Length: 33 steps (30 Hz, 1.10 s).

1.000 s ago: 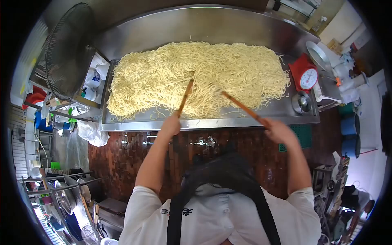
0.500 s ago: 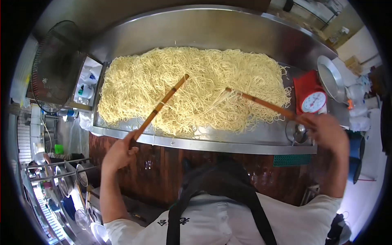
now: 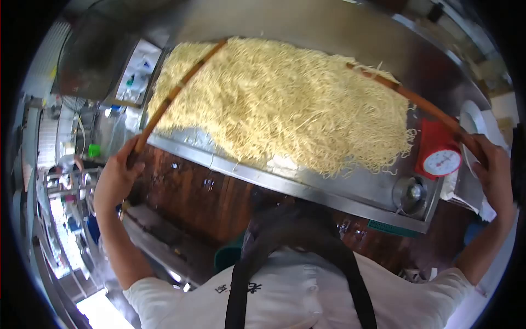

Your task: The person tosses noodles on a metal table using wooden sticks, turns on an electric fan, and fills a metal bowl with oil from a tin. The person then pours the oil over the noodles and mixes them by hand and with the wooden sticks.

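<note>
Brushed grey steel forms the long, broad tray (image 3: 285, 188), its straight front rim shiny and its tall back panel smooth and dull. Across its bed lies the heap of noodles (image 3: 285, 104), pale yellow, thin and tangled, with a ragged outline and loose curls fraying out at the right end. Bare metal shows along the front, streaked with bright glare.

Below the rim, the reddish-brown floor (image 3: 197, 192) has a wet-looking gloss. The person wears a white cloth shirt (image 3: 290, 301) under a dark apron (image 3: 296, 225) with wide black straps.

Two long, slender brown sticks with darker bands reach over the noodles. The left hand (image 3: 115, 178) is closed around the near end of the left stick (image 3: 178, 90), which slants across the rim to the heap's far edge. The right hand (image 3: 496, 172) grips the right stick (image 3: 427, 107); pale strands cling near its tip, and in the view its shaft crosses a corner of the boxy red scale (image 3: 430, 134), which has a round white dial.

Nearer the tray's right front corner sits a round, shiny metal bowl (image 3: 402, 204).
</note>
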Each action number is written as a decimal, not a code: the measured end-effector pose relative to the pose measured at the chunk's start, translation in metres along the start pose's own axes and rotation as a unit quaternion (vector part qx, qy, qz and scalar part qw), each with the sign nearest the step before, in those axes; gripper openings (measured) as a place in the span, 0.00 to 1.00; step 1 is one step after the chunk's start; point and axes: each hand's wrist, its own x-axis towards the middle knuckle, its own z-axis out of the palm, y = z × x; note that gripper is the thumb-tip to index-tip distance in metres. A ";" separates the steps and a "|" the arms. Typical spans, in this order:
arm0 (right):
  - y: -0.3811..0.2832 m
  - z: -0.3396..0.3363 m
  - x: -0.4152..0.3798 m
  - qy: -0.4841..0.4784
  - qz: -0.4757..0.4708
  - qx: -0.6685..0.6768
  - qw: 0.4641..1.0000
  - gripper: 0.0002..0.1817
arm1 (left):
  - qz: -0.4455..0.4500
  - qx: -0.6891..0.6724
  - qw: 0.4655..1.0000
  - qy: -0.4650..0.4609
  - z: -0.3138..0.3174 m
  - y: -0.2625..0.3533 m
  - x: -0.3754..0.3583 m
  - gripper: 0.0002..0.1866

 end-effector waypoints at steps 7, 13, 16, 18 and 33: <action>0.092 0.033 0.024 0.045 -0.140 0.048 0.988 0.39 | -0.025 -0.004 0.999 -0.028 0.010 -0.009 -0.012 0.35; -0.056 -0.001 0.014 0.100 -0.089 -0.136 0.982 0.23 | 0.165 -0.099 0.981 0.006 0.048 0.024 -0.014 0.33; -0.110 -0.009 0.006 0.039 -0.008 -0.185 0.982 0.18 | 0.200 -0.093 0.968 -0.118 0.115 0.052 -0.007 0.32; -0.114 -0.017 -0.005 0.019 -0.003 -0.190 0.982 0.15 | 0.199 -0.079 0.966 -0.147 0.158 0.043 0.008 0.33; -0.199 0.010 -0.028 -0.062 -0.029 -0.218 0.974 0.13 | 0.261 -0.073 0.957 -0.105 0.210 -0.030 0.023 0.36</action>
